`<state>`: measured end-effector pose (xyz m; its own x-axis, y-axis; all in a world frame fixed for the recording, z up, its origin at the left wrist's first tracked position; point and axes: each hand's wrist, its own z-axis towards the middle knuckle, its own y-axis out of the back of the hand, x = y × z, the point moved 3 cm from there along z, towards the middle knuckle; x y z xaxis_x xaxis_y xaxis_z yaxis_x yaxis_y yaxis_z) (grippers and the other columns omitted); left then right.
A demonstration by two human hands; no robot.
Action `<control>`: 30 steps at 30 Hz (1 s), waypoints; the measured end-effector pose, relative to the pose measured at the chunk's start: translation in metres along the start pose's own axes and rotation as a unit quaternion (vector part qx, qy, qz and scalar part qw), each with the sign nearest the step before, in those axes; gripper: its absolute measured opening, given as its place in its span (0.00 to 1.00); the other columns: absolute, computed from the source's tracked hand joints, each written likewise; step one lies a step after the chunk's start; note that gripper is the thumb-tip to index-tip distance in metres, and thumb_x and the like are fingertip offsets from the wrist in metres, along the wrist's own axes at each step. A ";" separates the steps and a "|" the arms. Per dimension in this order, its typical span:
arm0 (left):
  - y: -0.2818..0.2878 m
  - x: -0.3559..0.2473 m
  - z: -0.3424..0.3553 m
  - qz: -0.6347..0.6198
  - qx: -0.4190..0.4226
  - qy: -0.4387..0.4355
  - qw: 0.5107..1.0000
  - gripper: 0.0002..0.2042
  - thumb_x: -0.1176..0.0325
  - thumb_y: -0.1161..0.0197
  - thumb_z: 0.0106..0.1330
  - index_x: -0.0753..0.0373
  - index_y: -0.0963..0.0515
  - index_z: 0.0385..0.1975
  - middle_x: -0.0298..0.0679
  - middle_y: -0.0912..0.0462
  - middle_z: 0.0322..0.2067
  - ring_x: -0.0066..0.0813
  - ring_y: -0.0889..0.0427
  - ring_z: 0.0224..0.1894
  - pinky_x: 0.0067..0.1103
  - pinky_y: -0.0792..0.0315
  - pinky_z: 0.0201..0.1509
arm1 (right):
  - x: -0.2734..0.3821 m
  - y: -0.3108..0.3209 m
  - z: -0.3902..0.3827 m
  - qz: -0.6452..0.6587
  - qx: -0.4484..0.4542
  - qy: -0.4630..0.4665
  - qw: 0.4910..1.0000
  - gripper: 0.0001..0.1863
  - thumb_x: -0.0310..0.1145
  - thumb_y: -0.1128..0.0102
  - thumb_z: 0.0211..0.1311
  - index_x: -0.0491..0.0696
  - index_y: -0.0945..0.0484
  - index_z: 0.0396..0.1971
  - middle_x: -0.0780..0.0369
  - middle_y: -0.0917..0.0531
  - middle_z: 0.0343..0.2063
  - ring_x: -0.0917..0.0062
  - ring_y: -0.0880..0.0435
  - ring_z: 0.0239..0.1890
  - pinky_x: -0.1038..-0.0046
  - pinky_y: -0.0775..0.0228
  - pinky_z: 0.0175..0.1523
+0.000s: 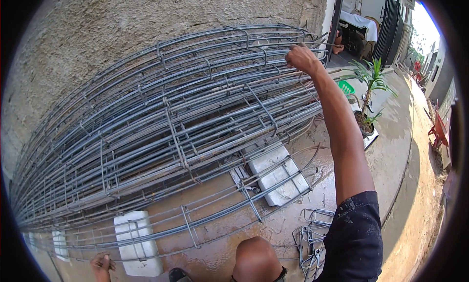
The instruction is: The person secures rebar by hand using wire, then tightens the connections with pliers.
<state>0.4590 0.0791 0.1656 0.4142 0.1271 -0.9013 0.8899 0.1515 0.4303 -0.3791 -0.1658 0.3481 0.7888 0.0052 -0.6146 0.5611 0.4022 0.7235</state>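
Observation:
Long steel rebar cages (pixel 210 116) lie piled along the wall, their bars tied with square stirrups. At the pile's far right end, my right hand (pixel 303 59) is closed in a fist over the bars; what it grips is hidden by the fingers. A single narrow rebar cage (pixel 190 227) lies nearest me, resting across white blocks (pixel 138 243). My left hand (pixel 101 263) is just below that cage's lower bar at the bottom left, fingers curled, and whatever they hold is too small to tell.
Loose bent stirrups (pixel 310 240) lie on the wet floor beside my knee. Another white block (pixel 277 174) sits under the cages. To the right stand a potted plant (pixel 369 94) and a green basket (pixel 346 88). A rough wall (pixel 97 42) borders the pile; a doorway opens beyond.

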 end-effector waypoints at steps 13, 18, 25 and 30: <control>-0.106 -0.243 0.003 0.239 -0.063 -0.448 0.859 0.11 0.74 0.42 0.64 0.68 0.24 0.45 0.41 0.22 0.33 0.27 0.25 0.33 0.22 0.30 0.39 | 0.057 0.353 -0.066 0.390 -0.377 0.083 0.836 0.11 0.37 0.43 0.64 0.46 0.19 0.39 0.61 0.17 0.26 0.81 0.22 0.25 0.75 0.28 0.34; -0.147 -0.373 -0.076 0.341 -0.222 -0.725 0.556 0.25 0.65 0.39 0.61 0.63 0.35 0.59 0.45 0.27 0.53 0.37 0.30 0.58 0.31 0.32 0.60 | 0.132 0.382 -0.101 0.358 -0.092 0.161 0.915 0.07 0.28 0.50 0.65 0.46 0.21 0.33 0.61 0.19 0.21 0.80 0.23 0.20 0.73 0.28 0.30; -0.262 -0.333 -0.047 0.019 0.314 -0.538 0.782 0.16 0.60 0.38 0.62 0.66 0.20 0.41 0.40 0.16 0.28 0.27 0.19 0.26 0.20 0.25 0.29 | 0.151 0.275 -0.253 0.452 -0.146 -0.055 0.879 0.07 0.25 0.41 0.59 0.43 0.19 0.36 0.61 0.16 0.26 0.77 0.18 0.28 0.75 0.28 0.34; -0.331 -0.238 -0.061 0.058 0.467 -0.530 0.706 0.09 0.67 0.37 0.59 0.65 0.19 0.34 0.43 0.19 0.26 0.40 0.22 0.25 0.28 0.28 0.30 | 0.186 0.200 -0.378 0.576 0.066 -0.347 0.738 0.06 0.25 0.43 0.61 0.39 0.20 0.35 0.63 0.21 0.21 0.86 0.26 0.24 0.79 0.34 0.29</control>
<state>0.0544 0.0586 0.2407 -0.0356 -0.7931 -0.6080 0.3709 -0.5754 0.7289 -0.2150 0.2614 0.2596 0.6749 -0.2144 0.7061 -0.5973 0.4032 0.6933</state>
